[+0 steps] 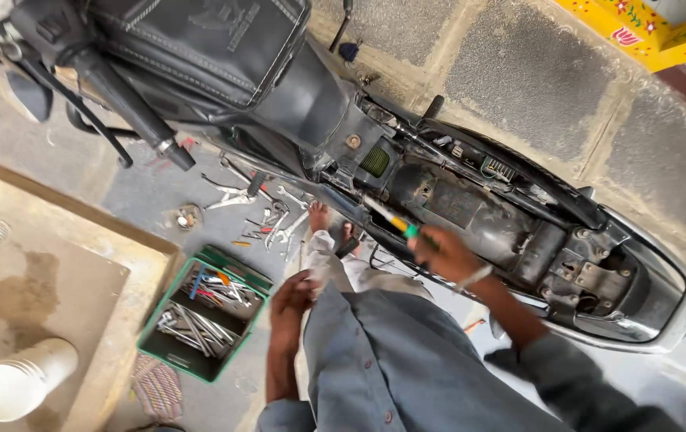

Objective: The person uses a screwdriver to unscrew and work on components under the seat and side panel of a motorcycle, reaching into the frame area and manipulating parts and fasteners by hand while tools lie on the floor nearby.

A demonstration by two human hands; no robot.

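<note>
Right hand (pixel 443 254) grips a green-and-yellow screwdriver (pixel 392 220) over the motorcycle frame (pixel 519 232); left hand (pixel 293 290) hangs loosely curled, holding nothing

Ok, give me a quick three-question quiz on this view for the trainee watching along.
1. True or false: the right hand holds a screwdriver with a yellow and green handle over the motorcycle, whose seat is off.
2. Which is the green crate on the ground filled with? A) rags B) metal hand tools C) bottles
3. Fill in: the left hand is down by the person's own grey ____, away from the bike.

Key
1. True; the tip points into the open frame.
2. B; more loose tools lie on the ground beside it.
3. Shirt; whether it grips anything cannot be told.
</note>
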